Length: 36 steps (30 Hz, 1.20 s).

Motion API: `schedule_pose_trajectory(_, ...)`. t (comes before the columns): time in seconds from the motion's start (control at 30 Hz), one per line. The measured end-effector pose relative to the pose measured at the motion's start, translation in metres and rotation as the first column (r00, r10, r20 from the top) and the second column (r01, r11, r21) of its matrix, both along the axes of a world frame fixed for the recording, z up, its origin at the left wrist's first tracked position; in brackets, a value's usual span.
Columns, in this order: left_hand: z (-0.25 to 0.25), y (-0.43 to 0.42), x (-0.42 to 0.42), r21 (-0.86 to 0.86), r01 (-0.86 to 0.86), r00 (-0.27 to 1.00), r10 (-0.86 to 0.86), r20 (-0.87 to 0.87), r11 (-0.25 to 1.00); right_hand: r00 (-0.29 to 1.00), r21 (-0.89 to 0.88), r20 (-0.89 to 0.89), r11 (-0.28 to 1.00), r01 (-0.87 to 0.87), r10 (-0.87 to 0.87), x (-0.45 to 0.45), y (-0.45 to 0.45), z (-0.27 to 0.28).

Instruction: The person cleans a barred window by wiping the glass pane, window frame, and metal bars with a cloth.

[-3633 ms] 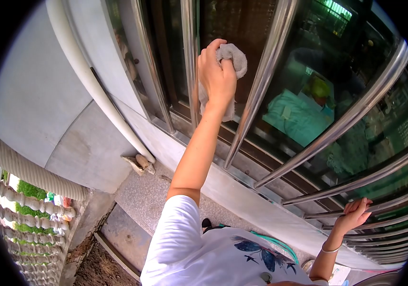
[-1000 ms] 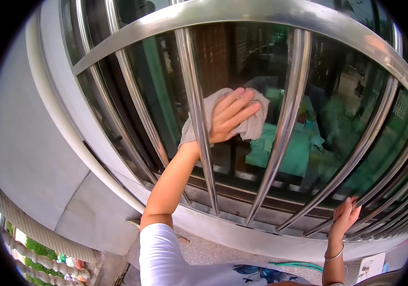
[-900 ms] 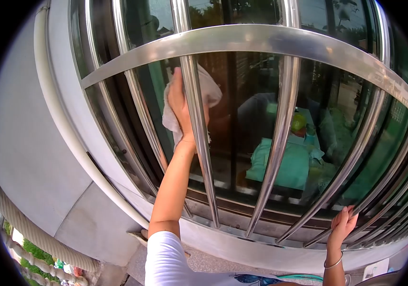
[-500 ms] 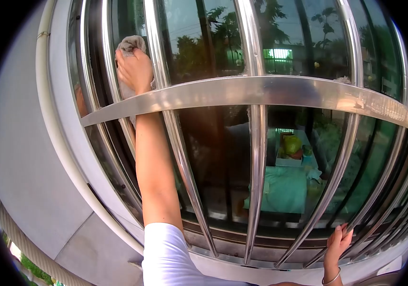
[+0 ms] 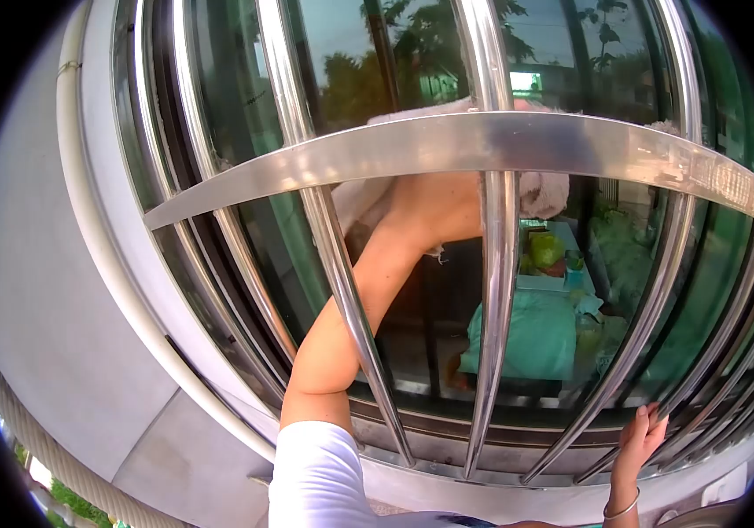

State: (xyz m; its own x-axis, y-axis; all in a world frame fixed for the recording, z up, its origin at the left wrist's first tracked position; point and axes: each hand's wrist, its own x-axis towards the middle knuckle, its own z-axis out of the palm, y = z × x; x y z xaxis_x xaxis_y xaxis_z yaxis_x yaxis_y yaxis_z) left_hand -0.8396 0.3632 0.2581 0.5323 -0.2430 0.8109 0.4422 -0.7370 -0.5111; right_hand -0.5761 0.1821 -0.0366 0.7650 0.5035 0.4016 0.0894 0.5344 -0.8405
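Observation:
My left hand point(image 5: 449, 204) reaches between the metal bars to the window glass, just under the wide horizontal metal band. That band and an upright bar hide its fingers. A grey-pink cloth point(image 5: 544, 194) lies at the hand, its edges showing on both sides and above the band, against the glass. Lower right, my right hand point(image 5: 640, 435), with a bracelet at the wrist, has its fingers curled round a slanting metal bar point(image 5: 678, 393).
The wide metal band point(image 5: 412, 150) crosses the upright bars. Behind the glass are a green cloth point(image 5: 531, 339) and a yellow-green item point(image 5: 546, 251). A white pipe point(image 5: 121, 264) runs down the left wall point(image 5: 33, 255).
My left hand has swept right from the upper left pane to the middle. The cloth, bunched before, now looks spread wider. My right hand stays at the bar.

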Motion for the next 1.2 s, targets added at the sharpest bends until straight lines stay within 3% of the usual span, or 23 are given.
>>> schedule_pose_trajectory(0.03,-0.022,0.014,0.009,0.095,0.0,0.99,0.014,-0.14,0.995,1.0,0.006,0.003,1.0,-0.019,0.019,0.001,-0.002,0.0)
schedule_pose_trajectory(0.1,-0.027,0.02,-0.007,0.169,0.005,0.974,0.033,-0.223,0.986,0.997,0.0,-0.004,0.997,-0.082,0.082,0.002,-0.005,0.005)
schedule_pose_trajectory(0.2,-0.045,0.028,-0.01,0.069,0.066,0.972,-0.048,-0.23,0.995,0.997,0.023,-0.012,0.997,-0.08,0.08,0.004,-0.003,0.004)
schedule_pose_trajectory(0.37,-0.111,0.026,-0.03,0.121,0.002,0.947,0.037,-0.318,0.993,0.993,0.007,0.055,0.995,-0.104,0.103,0.008,-0.003,0.002)
schedule_pose_trajectory(0.57,-0.259,0.015,-0.093,-0.098,-0.21,0.91,0.157,-0.384,0.973,0.995,0.01,0.064,0.996,-0.083,0.082,0.004,-0.002,0.01)
schedule_pose_trajectory(0.63,-0.304,0.006,-0.117,-0.198,-0.346,0.859,0.225,-0.46,0.917,0.993,0.006,0.069,0.995,-0.098,0.097,0.005,-0.002,0.01)
schedule_pose_trajectory(0.67,-0.325,0.004,-0.122,-0.129,-0.437,0.809,0.327,-0.488,0.89,0.99,0.025,0.077,0.992,-0.12,0.118,0.006,-0.001,0.01)
schedule_pose_trajectory(0.7,-0.334,-0.007,-0.123,-0.244,-0.443,0.839,0.302,-0.454,0.863,0.987,0.046,0.081,0.989,-0.14,0.136,0.007,-0.001,0.009)
schedule_pose_trajectory(0.77,-0.34,-0.029,-0.126,-0.601,-0.454,0.88,0.225,-0.418,0.658,0.989,0.03,0.07,0.991,-0.133,0.131,0.007,-0.002,0.012)
schedule_pose_trajectory(0.8,-0.34,-0.04,-0.138,-0.669,-0.54,0.837,0.241,-0.491,0.51,0.986,0.037,0.072,0.988,-0.151,0.148,0.007,-0.002,0.013)
schedule_pose_trajectory(0.83,-0.337,-0.049,-0.148,-0.708,-0.615,0.788,0.238,-0.567,0.349,0.984,0.044,0.073,0.985,-0.166,0.162,0.007,-0.002,0.014)
schedule_pose_trajectory(0.9,-0.284,-0.09,-0.129,-0.643,-0.763,0.609,0.252,-0.752,-0.075,0.978,0.057,0.088,0.979,-0.194,0.189,0.006,-0.003,0.016)
schedule_pose_trajectory(0.93,-0.276,-0.099,-0.13,-0.64,-0.765,0.608,0.242,-0.756,-0.078,0.976,0.049,0.093,0.978,-0.202,0.197,0.007,-0.003,0.016)
schedule_pose_trajectory(0.97,-0.271,-0.11,-0.134,-0.875,-0.475,0.835,0.268,-0.481,-0.091,0.974,0.041,0.093,0.977,-0.211,0.207,0.009,-0.004,0.015)
schedule_pose_trajectory(1.0,-0.27,-0.122,-0.14,-0.988,-0.12,0.942,0.303,-0.144,-0.097,0.975,0.028,0.082,0.977,-0.211,0.208,0.009,-0.005,0.015)
schedule_pose_trajectory(1.03,-0.275,-0.133,-0.143,-0.891,0.339,0.894,0.399,0.205,-0.303,0.969,0.027,0.097,0.973,-0.231,0.228,0.01,-0.005,0.016)
schedule_pose_trajectory(1.1,-0.266,-0.16,-0.132,-0.655,0.672,0.702,0.576,0.418,-0.345,0.961,0.022,0.107,0.966,-0.258,0.255,0.013,-0.007,0.016)
schedule_pose_trajectory(1.17,-0.261,-0.175,-0.113,-0.617,0.724,0.66,0.571,0.489,-0.309,0.947,0.023,0.149,0.956,-0.292,0.285,0.015,-0.008,0.015)
schedule_pose_trajectory(1.2,-0.257,-0.176,-0.102,-0.514,0.809,0.578,0.545,0.607,-0.285,0.938,0.029,0.148,0.947,-0.32,0.312,0.016,-0.008,0.015)
